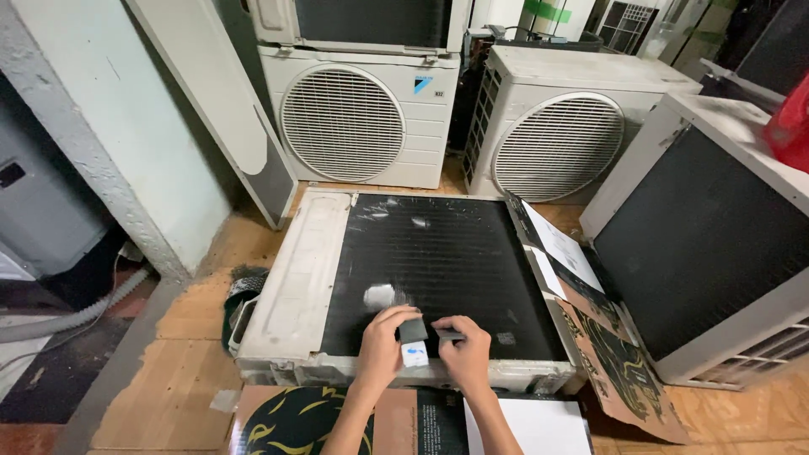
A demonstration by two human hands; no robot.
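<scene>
An air-conditioner outdoor unit lies flat on the floor with its black finned coil facing up. My left hand grips a small white and grey tool pressed against the coil near its front edge. My right hand holds the dark end of that tool on the right side. A whitish patch marks the fins just above my left hand. Smaller white marks sit near the coil's far edge.
Two upright outdoor units with round fan grilles stand behind. A third unit stands at the right. Flattened cardboard lies on the floor at right and in front. A grey corrugated hose runs at left beside a wall.
</scene>
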